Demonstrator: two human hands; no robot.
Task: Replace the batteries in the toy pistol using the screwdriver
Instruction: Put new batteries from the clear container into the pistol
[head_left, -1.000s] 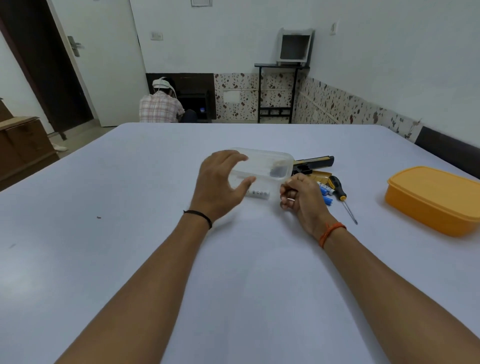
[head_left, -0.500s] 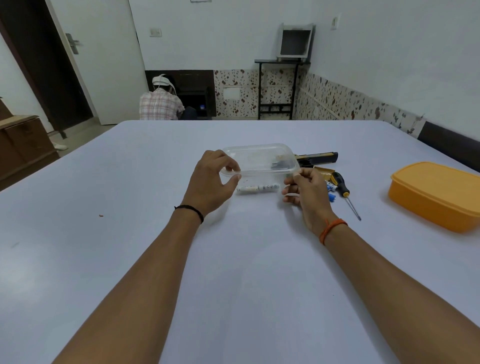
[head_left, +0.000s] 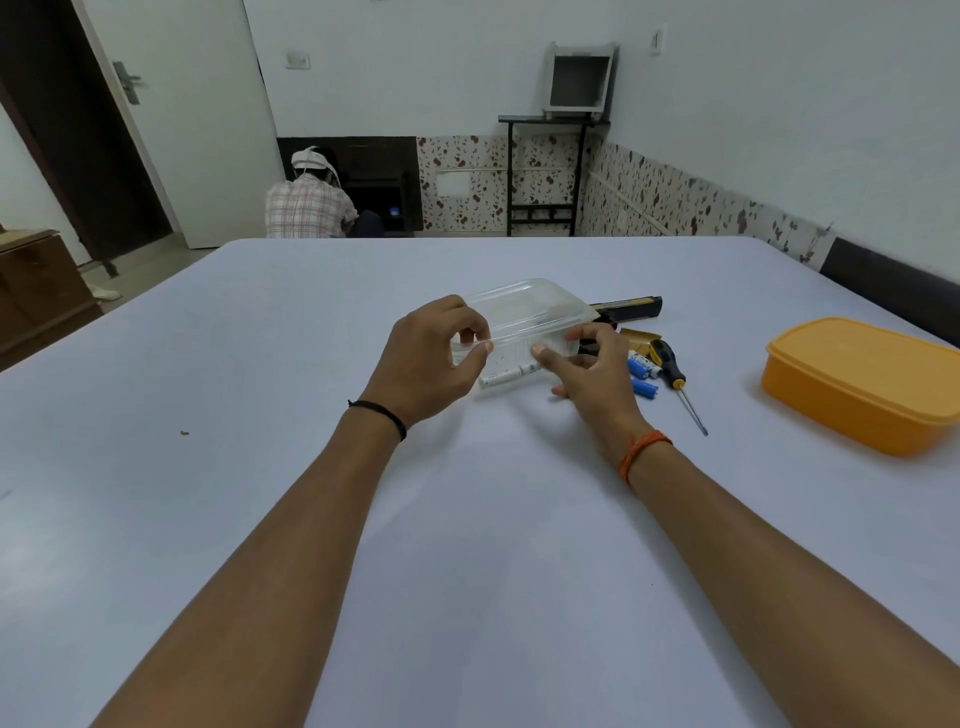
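Observation:
A clear plastic box (head_left: 524, 312) sits mid-table with white batteries (head_left: 506, 375) inside at its near edge. My left hand (head_left: 431, 358) pinches the box's left rim. My right hand (head_left: 587, 364) pinches its right front rim. Behind my right hand lies the black and gold toy pistol (head_left: 631, 309), partly hidden. Blue batteries (head_left: 643, 371) lie beside a screwdriver (head_left: 675, 376) with a black and yellow handle, just right of my right hand.
A yellow lidded container (head_left: 862, 382) stands at the right of the white table (head_left: 260, 415). A small dark speck (head_left: 183, 432) lies on the left. A person sits on the floor beyond the far edge.
My right hand moved from a loose fist onto the box's right rim. My left hand closed on the left rim. The box now tilts, its lid side raised.

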